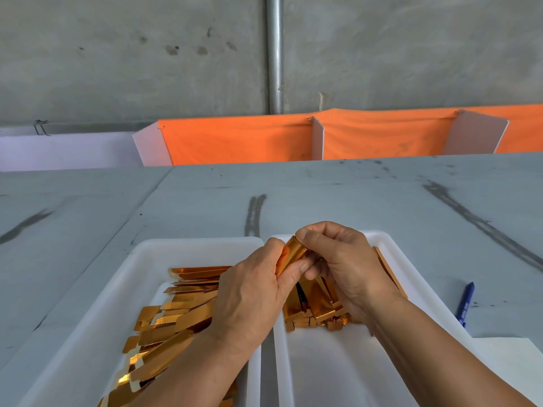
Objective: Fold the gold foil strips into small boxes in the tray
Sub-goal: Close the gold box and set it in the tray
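Observation:
Both hands hold one gold foil strip (291, 254) above the gap between two white trays. My left hand (252, 292) grips its lower part, and my right hand (338, 259) pinches its upper end with thumb and fingers. The strip looks partly folded into a narrow box shape. The left tray (141, 259) holds a pile of flat gold foil strips (176, 315). The right tray (390, 254) holds folded gold boxes (314, 306), partly hidden behind my right hand.
A blue pen (465, 304) lies on the grey table (352, 195) right of the right tray, with a white sheet (511, 356) near it. Orange cloth with white dividers (241, 139) stands along the table's far edge, before a concrete wall.

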